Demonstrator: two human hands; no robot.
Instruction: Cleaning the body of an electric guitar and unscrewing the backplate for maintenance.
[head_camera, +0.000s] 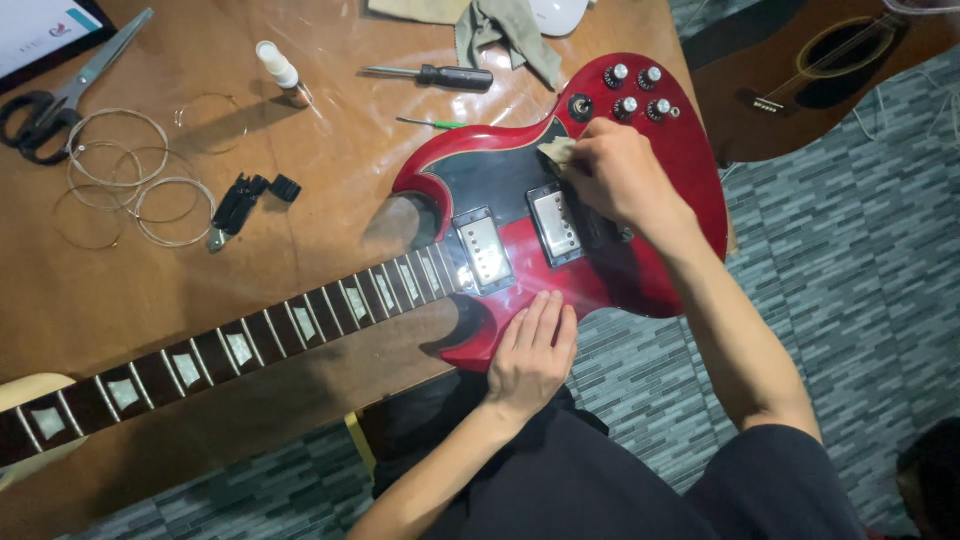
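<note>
Guitar: a red electric guitar with a black pickguard lies flat on the table, body toward 2 o'clock, neck running out toward 8 o'clock; part of the body hangs past the table edge.
Right hand: the right hand rests on the guitar body just beside the bridge pickup, at 3 o'clock from it; its fingers are clenched on a small pale cloth, which presses against the black pickguard.
Left hand: the left hand lies flat, palm down, on the lower edge of the body at 6 o'clock from the pickups; its fingers are stretched out and released, grasping nothing.
Pickups: 2 chrome pickups sit side by side between the 2 hands.
Knobs: 4 black knobs with silver tops stand at 12 o'clock from the right hand, untouched.
Strings: the neck and body carry no strings; coils of wire string lie on the table at 10 o'clock from the neck.
Tools: scissors near the top left corner, a small white bottle, a black-handled screwdriver, a thin green tool and a black winder all lie apart from the guitar.
Rag: a grey-green rag is bunched at the far table edge.
Second guitar: a dark acoustic guitar lies on the grey floor at 2 o'clock.
</note>
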